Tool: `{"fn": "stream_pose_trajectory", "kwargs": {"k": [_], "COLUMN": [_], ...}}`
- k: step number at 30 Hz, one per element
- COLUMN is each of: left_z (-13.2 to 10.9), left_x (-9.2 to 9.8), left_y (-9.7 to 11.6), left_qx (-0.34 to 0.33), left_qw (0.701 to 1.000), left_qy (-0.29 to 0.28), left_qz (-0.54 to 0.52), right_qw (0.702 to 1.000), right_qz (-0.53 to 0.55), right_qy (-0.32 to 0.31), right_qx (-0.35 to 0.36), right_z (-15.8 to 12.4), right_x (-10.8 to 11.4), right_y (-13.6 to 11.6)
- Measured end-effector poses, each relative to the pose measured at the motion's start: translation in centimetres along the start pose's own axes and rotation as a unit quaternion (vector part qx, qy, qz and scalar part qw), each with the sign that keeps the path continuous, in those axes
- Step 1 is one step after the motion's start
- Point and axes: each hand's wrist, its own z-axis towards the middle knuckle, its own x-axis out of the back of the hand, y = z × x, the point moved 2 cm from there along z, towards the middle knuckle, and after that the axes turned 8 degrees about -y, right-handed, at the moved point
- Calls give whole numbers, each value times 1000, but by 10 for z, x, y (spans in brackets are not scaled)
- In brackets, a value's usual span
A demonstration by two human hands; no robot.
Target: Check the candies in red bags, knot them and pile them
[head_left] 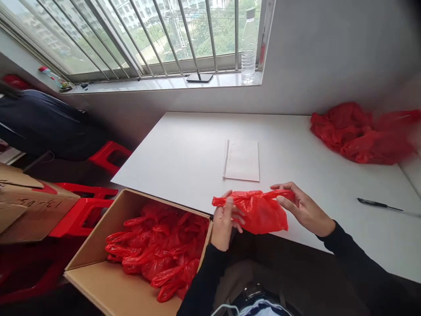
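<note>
A red plastic bag, tied at its top with something bulky inside, is held between my two hands over the front edge of the white table. My left hand grips its left end, the thumb lying over the plastic. With thumb and fingers, my right hand pinches the stretched handle on the right side. What the bag contains cannot be seen. Just left of my left hand, an open cardboard box holds a heap of similar tied red bags.
A booklet lies mid-table and a black pen to the right. Crumpled red bags are piled at the back right. A water bottle stands on the sill. Red stools, another carton and a person are at left.
</note>
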Motion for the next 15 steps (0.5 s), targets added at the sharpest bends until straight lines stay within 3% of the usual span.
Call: {"fn": "stream_pose_trajectory", "kwargs": {"k": [4,7,10,15], "left_z": [9,-2,-39,-110], "left_x": [-29,-24,4,87], "left_y": [1,5,11,-1], "left_qx": [-7,-36,-56,-58], "left_qw": [999,994,980,934], "left_qy": [18,80,171,337], "left_qz": [-50,-73,-87,-102], "right_qw": [998,997,996,999], "right_qz": [-25,-63,-74,-23], "right_qy": [-38,-40,-39,18], "right_qx": [-31,-21,25,46], "right_z": [0,-11,-25,-37], "right_x": [-31,-46,-52,-53], "right_y": [-7,-18,-31,-25]}}
